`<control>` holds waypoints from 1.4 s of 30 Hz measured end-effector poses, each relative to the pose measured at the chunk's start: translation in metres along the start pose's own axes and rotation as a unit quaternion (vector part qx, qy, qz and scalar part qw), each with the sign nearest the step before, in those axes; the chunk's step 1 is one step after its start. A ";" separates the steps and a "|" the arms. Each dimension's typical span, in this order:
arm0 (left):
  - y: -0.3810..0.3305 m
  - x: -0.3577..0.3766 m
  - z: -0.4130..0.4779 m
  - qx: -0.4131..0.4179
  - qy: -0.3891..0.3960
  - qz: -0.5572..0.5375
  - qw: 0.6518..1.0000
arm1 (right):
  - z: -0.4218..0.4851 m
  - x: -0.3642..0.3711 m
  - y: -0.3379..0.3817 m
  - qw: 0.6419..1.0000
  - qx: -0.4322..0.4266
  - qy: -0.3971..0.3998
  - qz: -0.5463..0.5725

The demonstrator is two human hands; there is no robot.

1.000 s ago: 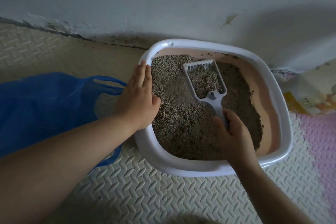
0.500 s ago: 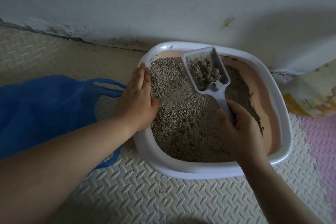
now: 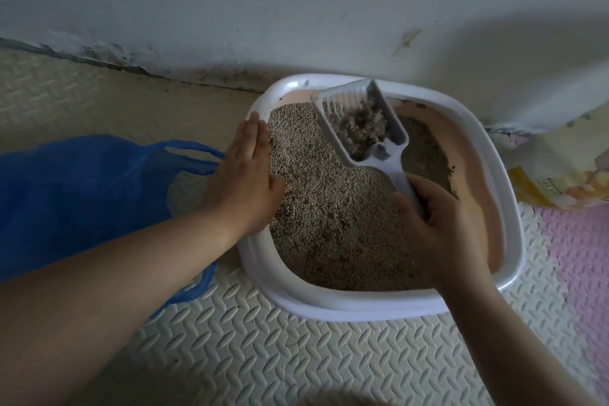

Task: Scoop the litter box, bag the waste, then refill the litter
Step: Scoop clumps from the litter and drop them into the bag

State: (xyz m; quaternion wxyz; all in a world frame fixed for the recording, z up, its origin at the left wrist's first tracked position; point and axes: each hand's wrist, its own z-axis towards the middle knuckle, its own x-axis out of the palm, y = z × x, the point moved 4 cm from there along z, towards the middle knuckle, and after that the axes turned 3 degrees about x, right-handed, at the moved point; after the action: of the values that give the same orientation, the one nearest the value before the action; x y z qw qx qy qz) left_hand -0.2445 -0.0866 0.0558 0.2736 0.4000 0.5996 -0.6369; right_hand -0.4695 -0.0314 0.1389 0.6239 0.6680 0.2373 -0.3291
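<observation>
The white plastic litter box [image 3: 346,305] with rounded corners and a peach inner wall sits on the floor against the wall, right of the view's centre. Grey-beige granular litter [image 3: 329,208] covers most of its bottom and lies thinner toward 3 o'clock, where the peach wall shows. At the box's 12 o'clock, the pale grey slotted plastic scoop [image 3: 379,153] is held tilted, with its slotted front edge overlapping the far rim. A grey clump of soiled litter [image 3: 364,127] lies in it. The scoop's handle runs down toward 5 o'clock into the right hand [image 3: 441,227], whose fingers are curled round it. The left hand [image 3: 245,181] lies flat on the rim at 9 o'clock, fingers straight and together, pointing to 12 o'clock, thumb over the litter's edge. Beyond that hand, at 9 o'clock, a translucent blue plastic bag [image 3: 82,191] with loop handles lies on the cream embossed foam mat [image 3: 296,356]. At the box's 3 o'clock a yellow and white printed package [image 3: 560,171] rests by the wall, above a pink foam mat [image 3: 580,257]
</observation>
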 end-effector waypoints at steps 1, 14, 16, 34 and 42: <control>-0.001 0.000 0.000 0.001 -0.002 0.000 1.000 | 0.000 -0.001 0.001 1.000 -0.001 -0.003 0.002; 0.000 0.000 0.001 -0.001 0.001 -0.013 1.000 | -0.012 -0.008 -0.059 0.992 0.095 0.039 -0.078; 0.000 0.001 0.001 -0.002 0.003 -0.017 1.000 | -0.018 -0.007 -0.067 0.983 0.111 0.062 -0.133; 0.003 0.006 0.004 0.011 -0.004 -0.012 1.000 | 0.105 0.069 -0.092 0.965 0.191 0.082 -0.158; 0.005 0.006 0.004 0.015 -0.007 -0.012 1.000 | 0.091 0.086 -0.103 0.975 0.190 0.041 -0.108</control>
State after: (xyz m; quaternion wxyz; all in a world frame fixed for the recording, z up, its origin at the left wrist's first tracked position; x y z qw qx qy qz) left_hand -0.2442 -0.0908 0.0483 0.2641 0.3928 0.5927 -0.6516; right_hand -0.4998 -0.1178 0.0054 0.4356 0.7576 0.2664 -0.4066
